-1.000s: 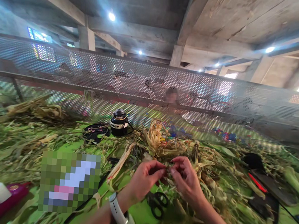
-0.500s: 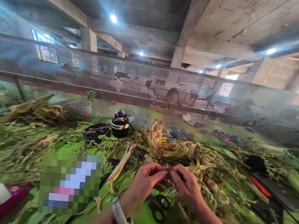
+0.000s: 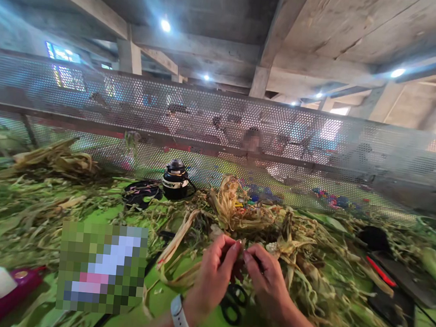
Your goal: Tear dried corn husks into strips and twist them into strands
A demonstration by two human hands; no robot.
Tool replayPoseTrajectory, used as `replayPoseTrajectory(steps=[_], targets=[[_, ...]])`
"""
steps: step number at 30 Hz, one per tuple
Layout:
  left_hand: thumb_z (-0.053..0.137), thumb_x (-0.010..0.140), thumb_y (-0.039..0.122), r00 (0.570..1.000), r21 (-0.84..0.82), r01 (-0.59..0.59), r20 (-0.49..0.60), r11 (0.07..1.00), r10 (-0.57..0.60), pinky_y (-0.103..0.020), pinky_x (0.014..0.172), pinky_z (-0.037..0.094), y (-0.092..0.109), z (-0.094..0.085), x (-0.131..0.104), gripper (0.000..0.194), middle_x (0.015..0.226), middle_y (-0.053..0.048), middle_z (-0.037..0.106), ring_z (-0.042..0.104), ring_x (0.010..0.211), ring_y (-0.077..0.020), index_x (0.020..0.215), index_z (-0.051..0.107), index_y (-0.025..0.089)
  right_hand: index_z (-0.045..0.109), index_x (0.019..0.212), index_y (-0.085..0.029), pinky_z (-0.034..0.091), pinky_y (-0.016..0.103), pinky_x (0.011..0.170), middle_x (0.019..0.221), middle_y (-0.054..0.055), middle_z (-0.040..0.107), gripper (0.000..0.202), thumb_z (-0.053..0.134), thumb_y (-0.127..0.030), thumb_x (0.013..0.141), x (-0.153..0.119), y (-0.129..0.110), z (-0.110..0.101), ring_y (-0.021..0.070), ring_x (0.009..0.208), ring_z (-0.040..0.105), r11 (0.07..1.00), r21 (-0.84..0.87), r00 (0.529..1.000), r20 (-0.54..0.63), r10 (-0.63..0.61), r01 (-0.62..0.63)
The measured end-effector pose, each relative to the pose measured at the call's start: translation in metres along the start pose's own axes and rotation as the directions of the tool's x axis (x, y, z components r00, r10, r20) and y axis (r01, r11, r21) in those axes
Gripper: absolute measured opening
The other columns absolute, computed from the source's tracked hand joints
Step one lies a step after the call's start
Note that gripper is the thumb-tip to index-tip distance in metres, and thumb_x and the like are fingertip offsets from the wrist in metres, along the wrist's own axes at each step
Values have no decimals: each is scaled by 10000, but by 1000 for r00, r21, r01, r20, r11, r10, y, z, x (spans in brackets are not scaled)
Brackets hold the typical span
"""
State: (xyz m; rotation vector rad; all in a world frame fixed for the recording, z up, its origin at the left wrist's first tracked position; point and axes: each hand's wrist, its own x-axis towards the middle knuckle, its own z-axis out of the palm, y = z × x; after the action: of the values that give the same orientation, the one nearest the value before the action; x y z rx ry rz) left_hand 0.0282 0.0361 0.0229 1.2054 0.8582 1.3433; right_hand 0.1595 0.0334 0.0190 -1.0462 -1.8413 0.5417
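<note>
My left hand [image 3: 218, 265], with a white-banded watch [image 3: 181, 317] on its wrist, is closed in a pinch above the green table. Close beside it, my right hand [image 3: 265, 272] is pinched too, fingertips nearly meeting the left's. Whatever lies between the fingertips is too small to name. Under the hands rest black-handled scissors [image 3: 233, 305], partly hidden. Just beyond the hands is a heap of dry corn husks [image 3: 229, 205], and a long pale husk strip [image 3: 179, 239] lies to the left.
A black jug [image 3: 176, 180] stands near a perforated metal screen [image 3: 207, 116], with people behind it. At left are a purple power strip [image 3: 20, 288] and a blurred-out patch [image 3: 102, 268]. Black-and-red items [image 3: 387, 280] lie at right. Husk scraps [image 3: 38, 209] cover much of the table.
My left hand has shifted slightly right and turned more upright, its thumb now pointing up. My right hand has moved slightly left. The scissors are more covered by the hands.
</note>
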Motion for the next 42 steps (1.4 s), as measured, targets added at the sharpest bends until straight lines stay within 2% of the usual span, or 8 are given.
replayPoseTrajectory(steps=[4, 9, 16, 19, 29, 34, 38, 42], targets=[[465, 847, 466, 996, -2, -21, -89, 1000, 21, -205, 463, 379, 3, -3, 0, 278, 600, 67, 452, 444, 478, -82, 764, 427, 204, 434, 672, -188, 316, 206, 504, 590, -41, 394, 258, 392, -296, 903, -1, 0, 2, 99, 536, 369, 1000, 15, 999, -29, 28, -28], [515, 815, 469, 994, 98, 22, 101, 995, -32, -199, 456, 323, 9, -5, 0, 296, 614, 44, 463, 418, 516, -87, 795, 516, 175, 445, 681, -184, 318, 207, 515, 609, -38, 401, 254, 394, -298, 902, -1, 1, 3, 99, 550, 371, 999, 42, 1000, -22, 10, -9], [446, 854, 448, 996, 58, 24, -87, 998, -19, -196, 450, 337, 9, -4, 1, 281, 607, 43, 471, 436, 522, -98, 734, 457, 195, 439, 696, -189, 290, 209, 491, 600, -49, 362, 256, 394, -317, 912, -3, 4, 4, 97, 534, 334, 996, 70, 997, -58, 58, -54], [463, 854, 428, 997, 99, 24, 76, 995, -32, -198, 496, 366, 14, -9, 3, 259, 675, 25, 503, 473, 592, -108, 785, 522, 185, 445, 701, -187, 296, 213, 504, 609, -46, 373, 256, 392, -322, 912, -2, 5, 3, 99, 544, 340, 995, 85, 998, -29, 55, -52], [502, 859, 271, 913, 414, -401, 111, 818, 392, -225, 660, 407, 3, -7, -1, 218, 743, -38, 585, 527, 694, -136, 777, 665, 152, 454, 726, -188, 297, 209, 474, 617, -49, 347, 249, 409, -354, 906, -3, 6, 6, 96, 538, 319, 962, 227, 987, -14, 160, -153], [587, 776, 420, 997, 205, -53, -51, 977, 65, -206, 486, 293, 9, -8, 5, 298, 557, 30, 478, 385, 516, -88, 687, 636, 140, 473, 709, -195, 344, 206, 467, 597, -43, 413, 196, 462, -276, 887, 0, 2, -4, 95, 510, 386, 998, 65, 982, -187, 4, 8], [680, 635, 524, 978, -77, 209, 37, 975, -206, -211, 424, 149, 12, -9, 9, 401, 468, 80, 355, 237, 437, -53, 643, 607, 130, 605, 895, -213, 470, 242, 619, 823, 31, 560, 102, 596, -170, 803, 5, -3, -11, 140, 712, 551, 918, -191, 909, -172, -380, 347], [727, 561, 540, 944, -167, 322, 126, 932, -304, -212, 429, 134, 13, -9, 7, 440, 483, 75, 372, 242, 435, -41, 619, 602, 122, 642, 920, -246, 505, 268, 653, 847, 43, 573, 144, 595, -157, 816, 8, 0, -12, 154, 757, 581, 869, -293, 878, -152, -454, 399]])
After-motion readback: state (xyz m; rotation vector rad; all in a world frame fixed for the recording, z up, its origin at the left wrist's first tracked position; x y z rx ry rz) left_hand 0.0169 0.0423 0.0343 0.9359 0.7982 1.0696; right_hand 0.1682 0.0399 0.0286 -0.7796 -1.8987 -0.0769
